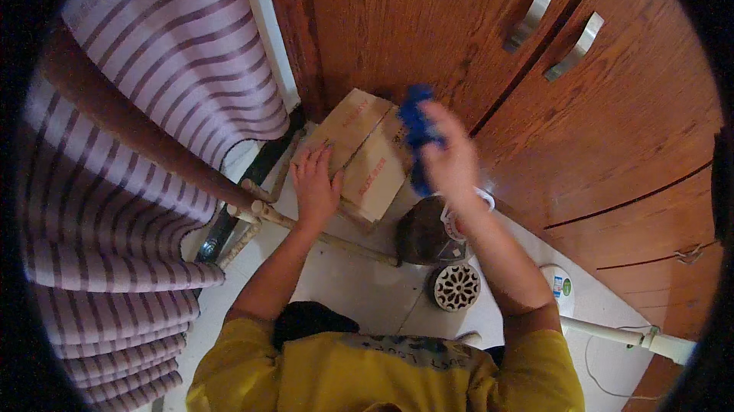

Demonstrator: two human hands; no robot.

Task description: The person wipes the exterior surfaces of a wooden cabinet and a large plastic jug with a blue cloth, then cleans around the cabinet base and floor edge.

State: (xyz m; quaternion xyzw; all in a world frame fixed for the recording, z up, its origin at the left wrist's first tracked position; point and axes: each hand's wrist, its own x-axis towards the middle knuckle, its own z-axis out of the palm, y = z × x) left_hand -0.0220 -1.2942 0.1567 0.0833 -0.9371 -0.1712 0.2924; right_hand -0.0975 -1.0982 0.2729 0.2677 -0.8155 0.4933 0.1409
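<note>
A closed cardboard box (367, 148) with red printing stands on the floor before me, near the base of the wooden cabinet. My left hand (316, 185) rests on its near left part with spread fingers, holding nothing. Over the box's right side, my right hand (453, 154) grips a dark blue object (420, 136), blurred, whose kind I cannot tell. Below that hand a dark rounded container (421, 231) stands on the floor beside a white and red item (456, 222), partly hidden by my forearm.
Striped curtains (189, 67) hang at left. Wooden sticks (344, 240) lie beside the box. Wooden cabinet doors (424, 22) with metal handles (576, 47) rise ahead and right. A round patterned object (456, 287) and a white pole (608, 329) are nearer me.
</note>
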